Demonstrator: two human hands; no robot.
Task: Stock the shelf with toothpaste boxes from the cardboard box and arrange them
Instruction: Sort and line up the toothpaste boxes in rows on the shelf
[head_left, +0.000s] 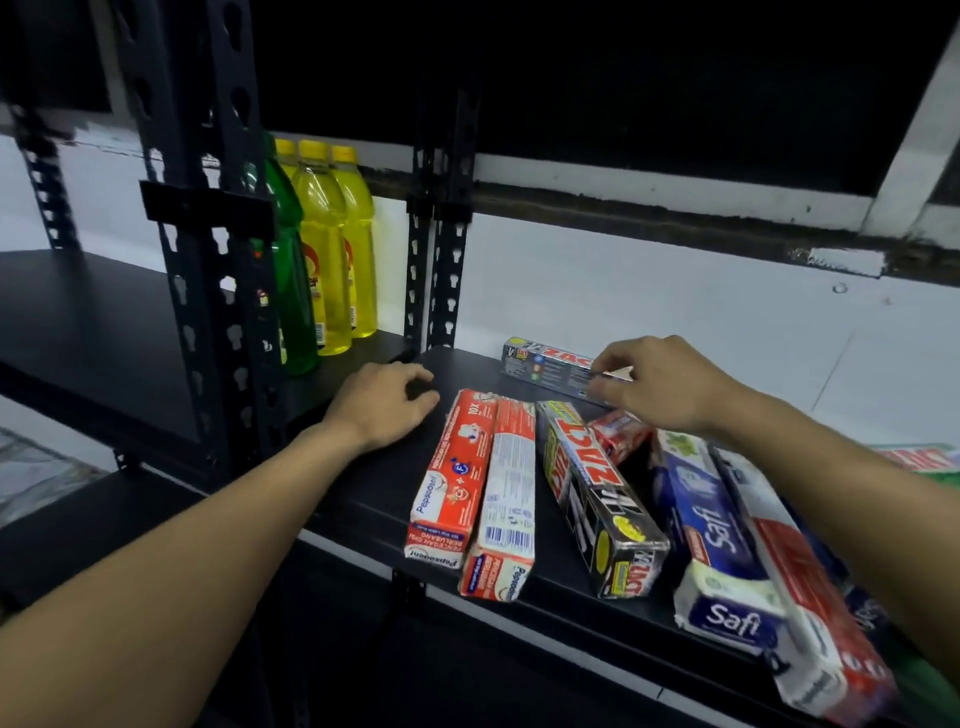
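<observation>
Loosely curled, holding nothing, left hand (384, 402) rests on shelf (467, 371); right hand (660, 384) pinches grey box (550, 366) at the back edge.
Bottles (322, 249) stand far left; red box (452, 478), white box (506, 499), black box (597, 499) and blue box (711, 530) lie along the front edge, before the grey box.

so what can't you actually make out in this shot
Head view:
Cardboard box: out of frame.
Small red toothpaste box: mostly covered by the right hand; brand unreadable.
Green-edged carton: cut by the right forearm and frame edge.
Green plastic bottle: label hidden behind the black metal shelf upright.
Grey Zact toothpaste box: pinched or just touched, unclear.
</observation>
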